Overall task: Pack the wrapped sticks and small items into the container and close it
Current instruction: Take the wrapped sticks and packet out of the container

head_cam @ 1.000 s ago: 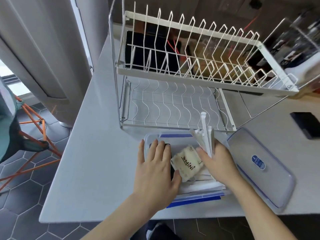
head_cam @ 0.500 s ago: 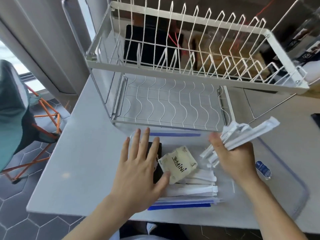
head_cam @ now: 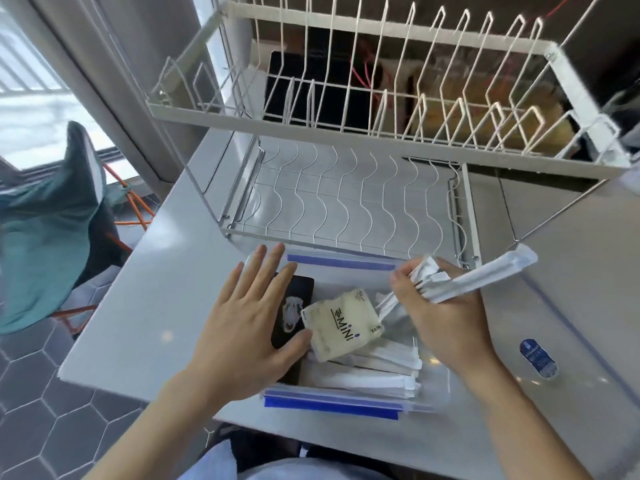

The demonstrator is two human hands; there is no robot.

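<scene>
A clear container (head_cam: 341, 263) with blue latches stands at the table's front edge. It holds a cream "MINI" packet (head_cam: 341, 323), a black packet (head_cam: 292, 308) and several white wrapped sticks (head_cam: 374, 379) lying flat. My left hand (head_cam: 247, 327) lies flat with straight fingers over the black packet, its thumb touching the cream packet. My right hand (head_cam: 446, 311) grips a bundle of white wrapped sticks (head_cam: 485, 282) over the container's right end; the bundle sticks out to the right.
The clear lid (head_cam: 568, 344) with a blue round label lies on the table right of the container. A white two-tier wire dish rack (head_cam: 349, 188) stands just behind it. A chair with teal cloth (head_cam: 45, 237) is off the table's left edge.
The view has shifted closer and to the right. My right hand has tipped its stick bundle from upright to pointing right, over the container's right end. My left hand stays flat on the packets.
</scene>
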